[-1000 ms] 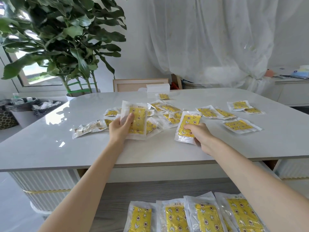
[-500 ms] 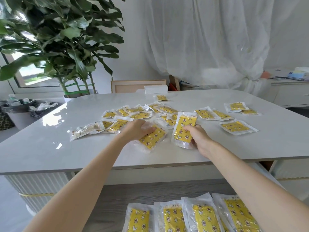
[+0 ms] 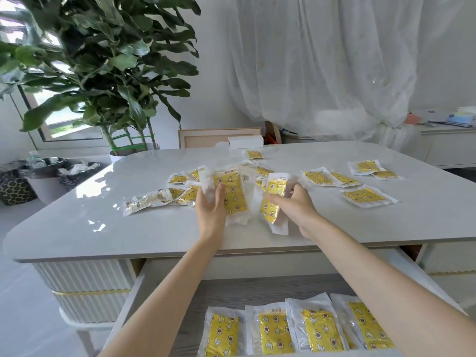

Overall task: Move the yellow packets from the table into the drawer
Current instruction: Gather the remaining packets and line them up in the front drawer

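Both of your hands are loaded, and both are out over the counter (image 3: pixel 77 222).

- Your left hand (image 3: pixel 211 210) holds the left-hand packet (image 3: pixel 231 197) upright, with the thumb laid on its yellow printed face and the fingers behind it. There is crumpled clear wrapper around the hand. I cannot tell whether a second packet is bunched up with the first.
- Your right hand (image 3: pixel 296 210) grips the right-hand packet (image 3: pixel 271 202), with the thumb across the front and the fingers curled round the far edge near the top. The packet tilts with its top away from you. Its lower white end hangs close to the counter, but I cannot tell if it touches.
- The two held packets are just beside each other and apart.

The loose packets (image 3: pixel 364 195) lie flat across the middle and right of the counter. Some sit behind your hands in an overlapping heap, a pair lies near the right edge, and one small packet (image 3: pixel 254 154) is farther back. A paler clear packet (image 3: pixel 146 202) lies at the left end of the scatter.

The drawer (image 3: pixel 231 289) stands pulled out beneath the near counter edge, below your forearms. The drawer packets (image 3: pixel 274 333) sit side by side along its near end with their edges overlapping, and four show.

Off the counter there is a white box (image 3: pixel 246 142) at the far edge, a large leafy plant (image 3: pixel 103 60) at back left, lined bins (image 3: pixel 43 176) on the floor to the left, and a sheer curtain (image 3: pixel 322 60) behind.
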